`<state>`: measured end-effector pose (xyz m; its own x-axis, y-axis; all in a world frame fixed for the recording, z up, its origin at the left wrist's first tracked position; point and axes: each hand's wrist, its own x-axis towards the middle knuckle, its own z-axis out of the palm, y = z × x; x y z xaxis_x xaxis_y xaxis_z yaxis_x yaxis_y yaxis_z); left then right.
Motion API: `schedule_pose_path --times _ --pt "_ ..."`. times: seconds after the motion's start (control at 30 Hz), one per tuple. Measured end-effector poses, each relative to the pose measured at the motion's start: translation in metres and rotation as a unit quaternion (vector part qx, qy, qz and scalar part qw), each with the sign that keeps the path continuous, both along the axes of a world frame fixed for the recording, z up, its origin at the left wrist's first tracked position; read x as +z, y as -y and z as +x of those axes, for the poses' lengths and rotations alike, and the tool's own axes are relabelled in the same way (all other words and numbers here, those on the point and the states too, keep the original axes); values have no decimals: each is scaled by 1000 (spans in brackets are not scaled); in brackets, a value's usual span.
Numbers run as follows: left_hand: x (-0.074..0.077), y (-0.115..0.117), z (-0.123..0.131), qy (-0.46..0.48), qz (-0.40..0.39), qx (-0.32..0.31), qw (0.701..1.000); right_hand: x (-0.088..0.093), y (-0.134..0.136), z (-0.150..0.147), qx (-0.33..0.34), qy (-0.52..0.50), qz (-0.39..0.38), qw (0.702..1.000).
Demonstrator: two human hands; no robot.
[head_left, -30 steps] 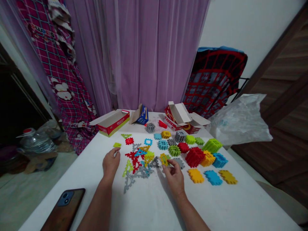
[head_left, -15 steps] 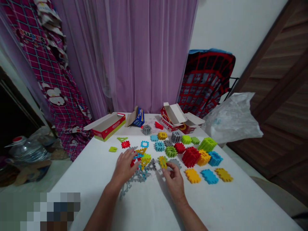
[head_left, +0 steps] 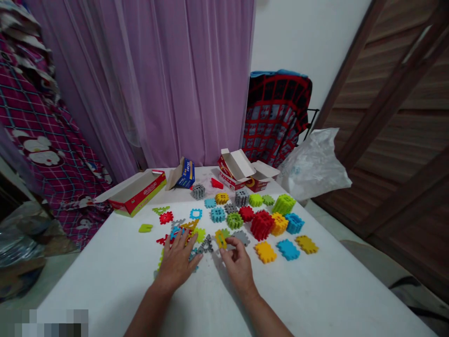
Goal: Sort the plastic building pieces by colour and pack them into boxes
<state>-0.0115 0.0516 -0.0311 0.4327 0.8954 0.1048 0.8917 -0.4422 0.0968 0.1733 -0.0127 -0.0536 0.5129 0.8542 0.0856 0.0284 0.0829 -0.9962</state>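
Risk, probably, of gray toothed triangle point(head_left: 206, 245) snagging neighbours or skidding if brushed by left hand point(head_left: 176, 261), spread palm-down over loose pile point(head_left: 191, 225), firm contact impossible to confirm; also of yellow toothed panel point(head_left: 220, 239) twisting loose from right hand point(head_left: 240, 266), being pinched only near its edge by thumb and fingertips. Hands apart. Panel tilted, just left of gray square plate point(head_left: 242, 237), over white table point(head_left: 210, 299): bright yellow, notch-edged, apparently windowed.
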Motion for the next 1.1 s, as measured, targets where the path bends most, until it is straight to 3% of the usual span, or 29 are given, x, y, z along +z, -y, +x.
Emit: schedule_pose_path --times 0.3,0.43,0.57,0.67,0.8,0.93,1.1 --pt "6 -9 -16 4 37 84 996 5 1 -2 -9 22 -3 1000" --pt "2 -9 -12 73 55 28 995 6 4 -2 -10 39 -3 999" --pt "0 -10 -8 124 64 -11 990 29 -8 7 -45 146 15 988" --pt "-1 -13 -11 167 96 20 981 58 -37 20 -83 256 24 963" --pt "-7 -15 -14 199 107 32 974 86 -89 34 -91 390 -49 915" --pt "-12 -15 -14 210 94 37 972 92 -125 40 -87 472 -161 862" --pt "-13 -15 -14 216 79 48 972 92 -142 41 -80 517 -235 819"
